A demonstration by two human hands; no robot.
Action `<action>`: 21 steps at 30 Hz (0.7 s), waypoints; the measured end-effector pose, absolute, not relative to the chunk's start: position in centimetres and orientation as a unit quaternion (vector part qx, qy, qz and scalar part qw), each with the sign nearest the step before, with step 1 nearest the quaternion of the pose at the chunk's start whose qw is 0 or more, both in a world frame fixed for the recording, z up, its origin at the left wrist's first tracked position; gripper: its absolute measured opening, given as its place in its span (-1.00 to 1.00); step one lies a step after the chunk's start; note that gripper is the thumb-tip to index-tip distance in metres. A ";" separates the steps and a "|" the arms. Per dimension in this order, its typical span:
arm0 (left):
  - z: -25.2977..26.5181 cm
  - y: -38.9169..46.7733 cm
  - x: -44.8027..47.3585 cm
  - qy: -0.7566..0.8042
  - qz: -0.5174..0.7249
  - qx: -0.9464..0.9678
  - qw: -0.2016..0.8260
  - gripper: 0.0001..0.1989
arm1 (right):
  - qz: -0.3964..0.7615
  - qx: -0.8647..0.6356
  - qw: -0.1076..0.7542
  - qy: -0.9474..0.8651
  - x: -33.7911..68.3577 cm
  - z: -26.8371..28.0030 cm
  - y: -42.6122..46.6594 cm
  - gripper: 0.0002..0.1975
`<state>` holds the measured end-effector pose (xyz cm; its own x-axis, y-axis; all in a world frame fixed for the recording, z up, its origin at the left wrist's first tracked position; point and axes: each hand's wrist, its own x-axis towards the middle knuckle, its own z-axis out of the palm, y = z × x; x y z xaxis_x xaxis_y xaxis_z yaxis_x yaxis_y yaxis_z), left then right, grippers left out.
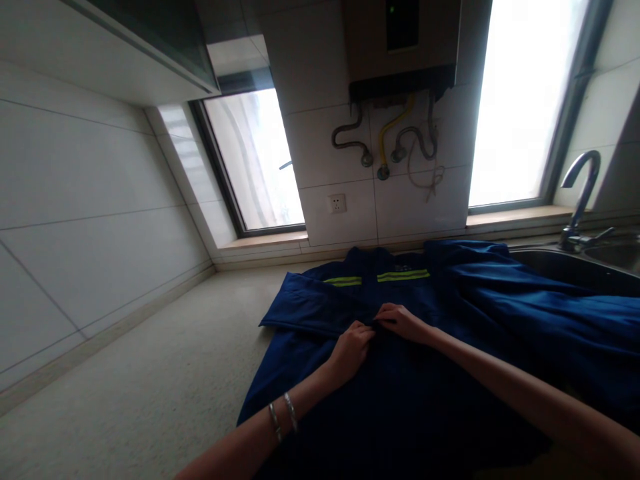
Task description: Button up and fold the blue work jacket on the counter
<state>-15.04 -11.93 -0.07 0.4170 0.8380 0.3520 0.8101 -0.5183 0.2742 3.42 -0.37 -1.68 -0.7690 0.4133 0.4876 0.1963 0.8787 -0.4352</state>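
Observation:
A dark blue work jacket with yellow-green reflective strips lies spread on the counter. One sleeve is folded inward at the left, while the other side stretches right toward the sink. My left hand, with two silver bangles on the wrist, has its fingers closed on the jacket's front near the middle. Just beside it, my right hand pinches the fabric along the same front line. The fingertips nearly meet, and whatever small part lies between them is too dark to make out.
A sink with a chrome faucet sits at the right. Pale countertop extends left to the tiled wall. Above the jacket, a water heater with hoses and a wall socket are mounted between two windows.

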 end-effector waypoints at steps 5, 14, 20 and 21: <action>-0.1 -11.9 -15.1 0.487 0.227 0.843 0.033 -0.66 | 0.103 -0.147 0.240 -0.954 4.2 -0.8 -0.8 -0.71; -0.4 -11.5 -15.0 0.545 0.225 0.808 0.007 -0.71 | 0.078 -0.131 0.236 -0.960 4.4 0.0 -1.4 -0.69; 0.4 -9.3 -15.5 0.539 0.133 0.831 -0.024 -0.78 | 0.081 -0.136 0.226 -0.961 4.2 0.5 -1.9 -0.67; 0.5 -9.0 -15.5 0.536 0.123 0.835 -0.027 -0.80 | 0.084 -0.138 0.228 -0.960 4.2 0.5 -1.8 -0.66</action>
